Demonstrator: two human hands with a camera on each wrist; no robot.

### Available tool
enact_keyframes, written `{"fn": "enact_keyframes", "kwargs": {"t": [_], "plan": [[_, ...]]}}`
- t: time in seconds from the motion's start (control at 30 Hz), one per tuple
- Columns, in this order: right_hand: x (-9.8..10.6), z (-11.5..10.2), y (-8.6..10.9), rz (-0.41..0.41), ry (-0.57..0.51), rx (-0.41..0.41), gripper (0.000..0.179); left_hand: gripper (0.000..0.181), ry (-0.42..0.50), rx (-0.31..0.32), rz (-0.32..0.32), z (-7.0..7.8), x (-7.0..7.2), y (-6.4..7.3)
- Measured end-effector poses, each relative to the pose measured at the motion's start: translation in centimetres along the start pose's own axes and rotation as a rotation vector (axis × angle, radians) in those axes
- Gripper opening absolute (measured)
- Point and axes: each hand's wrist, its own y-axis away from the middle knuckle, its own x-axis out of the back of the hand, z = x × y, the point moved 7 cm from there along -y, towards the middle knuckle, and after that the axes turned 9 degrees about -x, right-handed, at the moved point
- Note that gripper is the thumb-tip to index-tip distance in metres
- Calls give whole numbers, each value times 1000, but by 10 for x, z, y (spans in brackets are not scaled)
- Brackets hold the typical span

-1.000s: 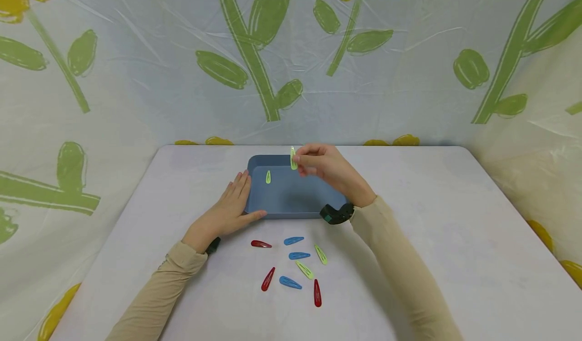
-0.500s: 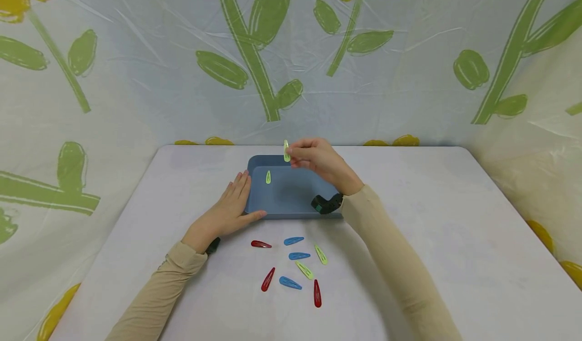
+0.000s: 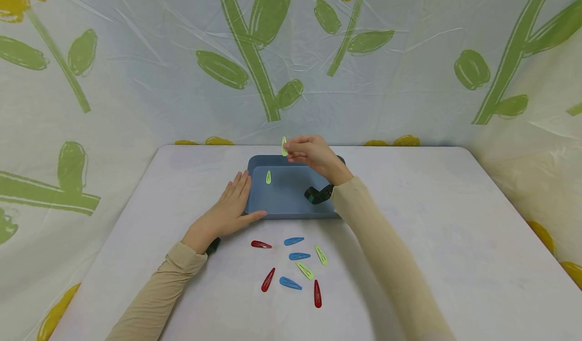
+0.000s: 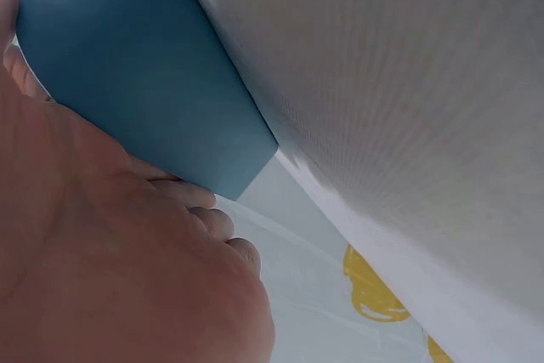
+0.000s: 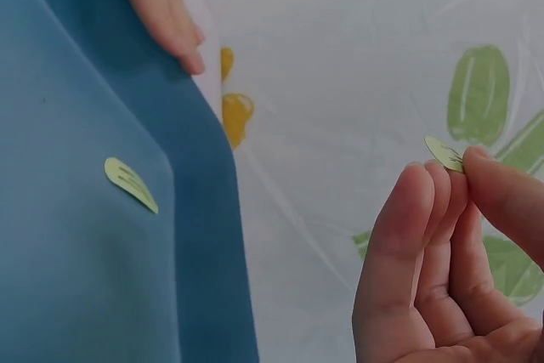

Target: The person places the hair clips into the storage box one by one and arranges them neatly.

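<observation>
Between thumb and fingertips my right hand (image 3: 313, 154) pinches a yellow-green snap hair clip (image 3: 284, 146), held upright above the back of the blue tray (image 3: 291, 213). The right wrist view shows this hair clip (image 5: 444, 153) partly covered by the fingers. Another yellow-green hair clip (image 3: 268, 177) lies on the tray floor, toward its left side. My left hand (image 3: 226, 207) rests with straight fingers along the tray's left wall, its thumb at the front rim. In the left wrist view, the palm (image 4: 127, 244) is beside the tray's outer side (image 4: 144, 65).
In front of the tray, several loose hair clips lie on the white table (image 3: 409, 230): red ones (image 3: 268, 279), blue ones (image 3: 299, 256) and yellow-green ones (image 3: 304, 270). A flower-patterned curtain (image 3: 173, 78) hangs behind the table.
My right hand has moved left and slightly up and away over the tray, carrying the yellow-green hair clip. The left hand, the tray and the loose clips stay in place.
</observation>
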Motion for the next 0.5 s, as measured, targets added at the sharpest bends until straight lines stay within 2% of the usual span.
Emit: {"fn": "enact_keyframes", "kwargs": {"t": [0.5], "plan": [[8,27,-30,42,-6,-71,10,111,-23,18,-43,0,1,0]]}}
